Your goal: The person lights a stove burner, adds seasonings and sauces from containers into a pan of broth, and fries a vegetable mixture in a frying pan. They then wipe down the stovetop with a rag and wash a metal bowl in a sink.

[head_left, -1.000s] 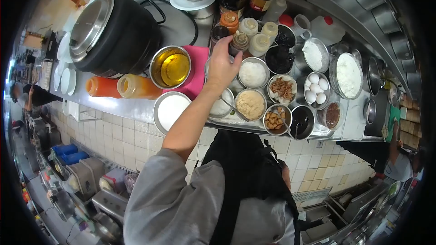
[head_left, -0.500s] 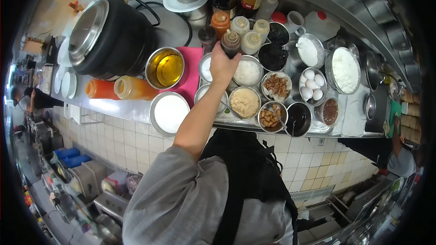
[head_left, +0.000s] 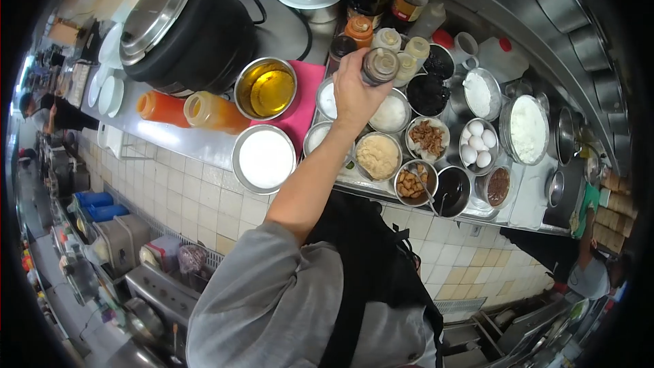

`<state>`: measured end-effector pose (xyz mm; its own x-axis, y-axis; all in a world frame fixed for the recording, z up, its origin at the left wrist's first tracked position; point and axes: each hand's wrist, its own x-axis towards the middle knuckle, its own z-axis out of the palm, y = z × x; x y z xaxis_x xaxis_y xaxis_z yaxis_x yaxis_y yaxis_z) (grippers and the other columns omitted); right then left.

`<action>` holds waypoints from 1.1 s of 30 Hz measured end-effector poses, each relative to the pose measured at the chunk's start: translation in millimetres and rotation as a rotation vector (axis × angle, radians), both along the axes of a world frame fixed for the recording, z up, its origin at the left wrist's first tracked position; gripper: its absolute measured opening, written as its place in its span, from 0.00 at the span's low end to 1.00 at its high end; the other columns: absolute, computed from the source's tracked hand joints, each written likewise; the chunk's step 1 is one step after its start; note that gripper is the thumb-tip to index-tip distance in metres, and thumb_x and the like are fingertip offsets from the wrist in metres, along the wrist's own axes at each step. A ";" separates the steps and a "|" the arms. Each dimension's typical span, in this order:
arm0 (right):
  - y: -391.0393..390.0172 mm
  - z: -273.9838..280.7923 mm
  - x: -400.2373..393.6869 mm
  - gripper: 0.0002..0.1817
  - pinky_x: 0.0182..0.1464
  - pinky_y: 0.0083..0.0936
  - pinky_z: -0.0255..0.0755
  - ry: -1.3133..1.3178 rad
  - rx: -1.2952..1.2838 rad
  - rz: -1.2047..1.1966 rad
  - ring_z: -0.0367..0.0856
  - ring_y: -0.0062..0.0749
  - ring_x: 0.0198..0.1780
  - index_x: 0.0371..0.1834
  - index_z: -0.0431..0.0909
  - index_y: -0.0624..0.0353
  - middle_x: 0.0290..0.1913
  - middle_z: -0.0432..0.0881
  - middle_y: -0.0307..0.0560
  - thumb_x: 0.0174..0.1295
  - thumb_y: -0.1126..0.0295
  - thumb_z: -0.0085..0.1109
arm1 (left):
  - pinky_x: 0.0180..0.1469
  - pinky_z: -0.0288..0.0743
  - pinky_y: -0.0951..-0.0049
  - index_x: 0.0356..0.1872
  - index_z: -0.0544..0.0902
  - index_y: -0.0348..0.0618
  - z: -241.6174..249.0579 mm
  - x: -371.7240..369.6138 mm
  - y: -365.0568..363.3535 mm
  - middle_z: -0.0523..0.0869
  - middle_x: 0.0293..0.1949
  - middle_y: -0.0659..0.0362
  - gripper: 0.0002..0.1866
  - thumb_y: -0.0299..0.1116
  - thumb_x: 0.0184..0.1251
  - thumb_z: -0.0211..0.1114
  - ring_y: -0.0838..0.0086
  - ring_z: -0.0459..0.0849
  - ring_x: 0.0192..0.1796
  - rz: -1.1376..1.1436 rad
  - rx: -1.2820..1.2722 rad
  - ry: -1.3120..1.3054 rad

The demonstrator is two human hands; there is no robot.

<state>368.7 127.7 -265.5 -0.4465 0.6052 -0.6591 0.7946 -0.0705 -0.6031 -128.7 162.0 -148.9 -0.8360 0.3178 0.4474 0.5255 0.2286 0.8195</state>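
My left hand is wrapped round a squeeze bottle with a brownish cap, which points up toward me. The hand hides most of the bottle's body. Right behind it stand an orange squeeze bottle and pale squeeze bottles. A dark-lidded container is just left of the fingers. Below the hand sit a bowl of white granules and a bowl of light brown powder. My right hand is out of view.
On the counter stand a black soup warmer, a pot of yellow oil, a bowl of white contents near the edge, eggs and a flour bowl. A steel shelf overhangs the back. Another person is at far right.
My left hand has lifted the squeeze bottle from among the others and tilted its cap toward me. The whole view has shifted slightly.
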 end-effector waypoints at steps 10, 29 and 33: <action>48.1 -89.1 47.8 0.22 0.52 0.37 0.80 0.030 0.154 0.377 0.88 0.50 0.49 0.59 0.79 0.67 0.45 0.88 0.62 0.65 0.66 0.60 | 0.71 0.69 0.48 0.66 0.58 0.44 120.1 36.9 -171.7 0.81 0.58 0.45 0.49 0.39 0.47 0.83 0.54 0.81 0.62 -0.267 0.695 0.153; 122.9 -209.5 19.9 0.10 0.32 0.24 0.76 -0.057 -0.291 0.865 0.81 0.24 0.32 0.52 0.76 0.64 0.37 0.81 0.41 0.72 0.71 0.55 | 0.47 0.81 0.73 0.49 0.84 0.35 124.7 560.4 -627.5 0.90 0.42 0.56 0.24 0.34 0.52 0.79 0.76 0.87 0.42 1.535 0.211 -0.171; 99.0 -240.5 20.4 0.15 0.37 0.21 0.75 0.126 -0.091 1.151 0.79 0.22 0.36 0.58 0.76 0.66 0.39 0.82 0.41 0.73 0.70 0.56 | 0.51 0.82 0.65 0.49 0.82 0.31 112.1 659.0 -731.5 0.90 0.43 0.47 0.32 0.44 0.46 0.80 0.63 0.90 0.45 1.822 -0.264 -0.233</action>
